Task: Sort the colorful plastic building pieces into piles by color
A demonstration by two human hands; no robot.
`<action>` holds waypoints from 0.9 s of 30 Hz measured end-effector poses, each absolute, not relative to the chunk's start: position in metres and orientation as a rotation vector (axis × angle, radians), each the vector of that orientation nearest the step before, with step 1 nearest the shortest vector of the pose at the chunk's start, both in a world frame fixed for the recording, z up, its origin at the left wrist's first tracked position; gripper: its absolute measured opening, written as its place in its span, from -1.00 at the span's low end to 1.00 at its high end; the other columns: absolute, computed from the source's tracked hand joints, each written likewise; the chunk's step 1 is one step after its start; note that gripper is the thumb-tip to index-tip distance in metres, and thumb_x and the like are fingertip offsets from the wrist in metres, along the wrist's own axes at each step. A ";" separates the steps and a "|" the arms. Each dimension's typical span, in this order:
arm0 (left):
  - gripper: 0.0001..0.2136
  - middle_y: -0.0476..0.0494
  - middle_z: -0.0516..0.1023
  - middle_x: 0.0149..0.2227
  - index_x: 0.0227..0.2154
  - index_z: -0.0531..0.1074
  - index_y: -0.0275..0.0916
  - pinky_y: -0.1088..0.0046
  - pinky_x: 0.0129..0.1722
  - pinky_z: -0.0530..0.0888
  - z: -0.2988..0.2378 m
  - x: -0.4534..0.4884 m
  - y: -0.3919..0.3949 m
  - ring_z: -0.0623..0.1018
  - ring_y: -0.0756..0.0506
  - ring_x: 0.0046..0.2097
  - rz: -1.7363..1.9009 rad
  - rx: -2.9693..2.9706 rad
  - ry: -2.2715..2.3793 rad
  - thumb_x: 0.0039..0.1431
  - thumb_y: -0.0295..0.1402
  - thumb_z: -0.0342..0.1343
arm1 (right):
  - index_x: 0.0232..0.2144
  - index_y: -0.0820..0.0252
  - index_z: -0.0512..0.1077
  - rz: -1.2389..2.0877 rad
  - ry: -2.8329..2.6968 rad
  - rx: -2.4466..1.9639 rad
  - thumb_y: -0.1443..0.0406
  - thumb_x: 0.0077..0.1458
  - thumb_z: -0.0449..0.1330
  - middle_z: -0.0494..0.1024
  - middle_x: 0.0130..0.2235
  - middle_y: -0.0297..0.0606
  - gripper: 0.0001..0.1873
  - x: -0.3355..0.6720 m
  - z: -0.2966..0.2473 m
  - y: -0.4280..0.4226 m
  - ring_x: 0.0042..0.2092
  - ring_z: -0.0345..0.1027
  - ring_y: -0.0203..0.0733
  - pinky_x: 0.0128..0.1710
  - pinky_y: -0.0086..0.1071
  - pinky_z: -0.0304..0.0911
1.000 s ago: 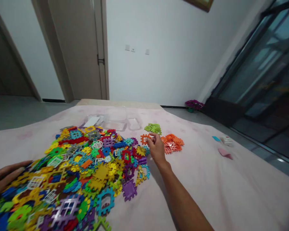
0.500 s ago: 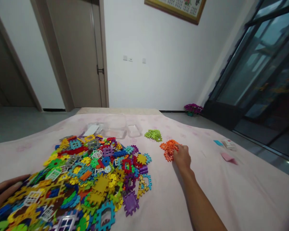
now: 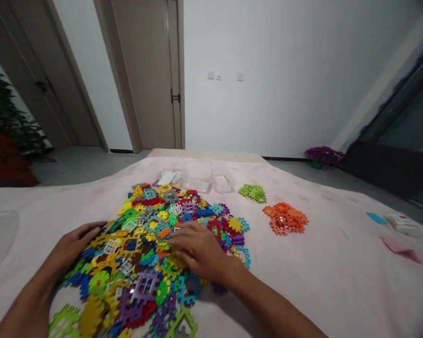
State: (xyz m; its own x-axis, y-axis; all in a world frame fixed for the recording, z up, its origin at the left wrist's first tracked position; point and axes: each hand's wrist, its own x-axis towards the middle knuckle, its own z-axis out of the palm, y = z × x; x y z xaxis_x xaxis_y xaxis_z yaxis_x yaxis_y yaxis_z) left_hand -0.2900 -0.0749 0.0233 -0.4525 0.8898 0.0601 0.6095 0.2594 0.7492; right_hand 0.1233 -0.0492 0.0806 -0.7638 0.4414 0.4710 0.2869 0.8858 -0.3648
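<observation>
A big mixed heap of colourful plastic interlocking building pieces covers the left middle of the table. My left hand rests against the heap's left edge, fingers stretched out and nothing seen in them. Over the middle of the heap lies my right hand, fingers extended and thumb apart, its tips close to a small orange piece. What lies under its palm is hidden. Right of the heap sit two sorted piles: orange pieces and, farther back, light green pieces.
Clear plastic boxes stand behind the heap, and a clear plastic container is at the left edge. A pink cloth-like piece, a blue item and a white packet lie at the right on the pink tablecloth.
My right hand has moved left from the orange pile to the mixed heap. The orange pile now shows uncovered. The view has turned left, bringing more of my left hand into sight.
</observation>
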 end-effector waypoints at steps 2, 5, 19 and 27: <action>-0.45 -0.10 0.69 -0.10 -0.03 0.60 -0.16 0.36 -0.18 0.59 0.019 -0.292 -0.076 0.66 -0.22 -0.15 1.030 1.285 2.061 0.00 0.07 0.18 | -0.01 0.06 0.46 0.377 -2.648 -0.437 0.27 0.28 0.16 0.56 0.06 -0.30 -0.76 0.110 0.081 -0.052 0.17 0.25 -0.15 0.20 -0.18 0.09; -0.41 -0.18 0.68 -0.09 0.04 0.56 -0.20 0.37 -0.22 0.59 0.010 -0.299 -0.075 0.65 -0.21 -0.18 1.056 1.215 1.996 0.00 0.06 0.21 | -0.21 0.12 0.52 0.333 -2.799 -0.455 0.26 0.25 0.17 0.60 -0.15 -0.27 -0.86 0.108 0.078 -0.050 0.03 0.31 -0.12 0.09 -0.22 0.13; -0.42 -0.20 0.65 -0.04 0.05 0.54 -0.22 0.36 -0.13 0.55 0.003 -0.303 -0.071 0.62 -0.21 -0.12 1.063 1.262 2.008 0.07 0.06 0.15 | -0.25 0.21 0.55 -0.034 -2.988 -0.768 0.33 0.12 0.20 0.55 -0.20 -0.08 -0.85 0.077 0.086 -0.048 -0.09 0.32 0.02 -0.09 -0.15 0.18; -0.49 -0.12 0.67 -0.06 -0.02 0.60 -0.17 0.43 -0.11 0.52 0.008 -0.300 -0.071 0.62 -0.17 -0.11 1.074 1.315 2.047 0.06 0.02 0.17 | 0.11 0.09 0.42 -0.067 -3.004 -0.717 0.22 0.17 0.23 0.46 -0.04 -0.07 -0.56 0.049 0.082 -0.032 -0.01 0.31 0.06 -0.06 -0.09 0.27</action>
State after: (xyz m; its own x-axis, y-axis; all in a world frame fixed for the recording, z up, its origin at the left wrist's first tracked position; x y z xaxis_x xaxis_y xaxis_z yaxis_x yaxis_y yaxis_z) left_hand -0.2996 -0.0710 0.0083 -0.4253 0.9049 0.0198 0.5305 0.2314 0.8155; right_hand 0.0490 -0.0321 0.0823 -0.8910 0.4499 0.0607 0.4522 0.8914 0.0302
